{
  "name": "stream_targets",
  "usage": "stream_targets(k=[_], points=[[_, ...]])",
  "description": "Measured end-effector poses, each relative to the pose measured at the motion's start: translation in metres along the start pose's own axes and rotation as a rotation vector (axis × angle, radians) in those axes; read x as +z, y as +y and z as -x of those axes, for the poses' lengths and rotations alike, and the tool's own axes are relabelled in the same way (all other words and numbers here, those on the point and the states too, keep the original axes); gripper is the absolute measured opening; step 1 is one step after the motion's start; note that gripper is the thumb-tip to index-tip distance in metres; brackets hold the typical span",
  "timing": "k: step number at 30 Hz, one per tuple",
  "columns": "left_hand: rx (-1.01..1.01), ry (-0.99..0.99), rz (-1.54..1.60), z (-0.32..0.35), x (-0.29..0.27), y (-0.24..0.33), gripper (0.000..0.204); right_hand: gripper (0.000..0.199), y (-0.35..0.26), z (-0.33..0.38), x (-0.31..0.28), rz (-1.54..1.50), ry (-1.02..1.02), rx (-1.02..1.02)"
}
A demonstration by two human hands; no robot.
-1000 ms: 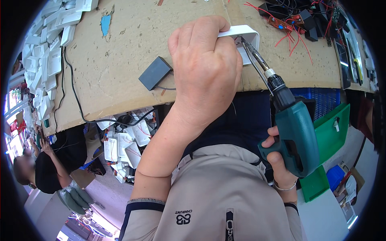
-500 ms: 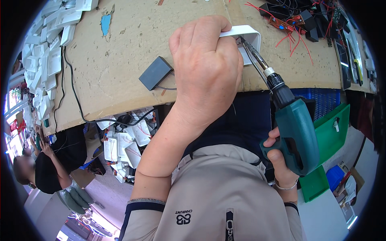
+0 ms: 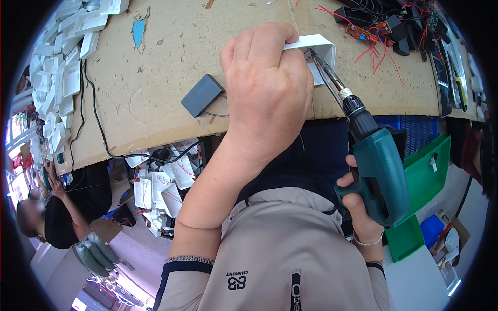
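My left hand (image 3: 270,83) is closed around a white plastic housing (image 3: 326,44), tilted on its side above the table, its open side facing right. My fingers and the back of the hand cover much of it. My right hand (image 3: 358,202) grips a green soldering gun (image 3: 383,166) by its handle. Its metal tip and a thin feed tube beside it reach into the housing. Whatever the tip meets inside is too small to make out. Left of my left hand lies a dark grey box (image 3: 203,95) with a thin cable running from it.
White plastic shells (image 3: 57,78) pile up along the table's left side, beside a black cable (image 3: 98,122). Circuit boards with red wires (image 3: 363,33) lie at the back right. Below the table edge sit more wired shells (image 3: 163,186) and a green tray (image 3: 428,166). A person (image 3: 65,217) works at left.
The soldering gun's body and my right hand have shifted very slightly to the left. The tip stays inside the housing, and my left hand keeps its hold.
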State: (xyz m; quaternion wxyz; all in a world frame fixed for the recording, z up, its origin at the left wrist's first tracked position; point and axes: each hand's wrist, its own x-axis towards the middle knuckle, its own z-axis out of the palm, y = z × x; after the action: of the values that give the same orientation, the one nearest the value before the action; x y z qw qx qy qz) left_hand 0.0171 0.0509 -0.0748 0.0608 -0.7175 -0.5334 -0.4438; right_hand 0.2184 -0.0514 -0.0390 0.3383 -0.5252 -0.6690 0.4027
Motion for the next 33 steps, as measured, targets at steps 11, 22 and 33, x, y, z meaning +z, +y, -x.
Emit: stream_targets(k=[11,22,33], points=[[-0.005,-0.006,0.003,-0.001,0.001,0.001,0.006,0.066,-0.001,0.005,0.008,-0.21,0.065,0.073],[-0.008,-0.015,-0.003,0.0,-0.001,0.001,0.005,0.071,-0.008,0.017,0.0,-0.243,0.057,0.214],[0.009,-0.026,-0.045,-0.003,0.002,0.001,0.004,0.075,-0.012,0.013,0.0,-0.32,0.145,0.205]])
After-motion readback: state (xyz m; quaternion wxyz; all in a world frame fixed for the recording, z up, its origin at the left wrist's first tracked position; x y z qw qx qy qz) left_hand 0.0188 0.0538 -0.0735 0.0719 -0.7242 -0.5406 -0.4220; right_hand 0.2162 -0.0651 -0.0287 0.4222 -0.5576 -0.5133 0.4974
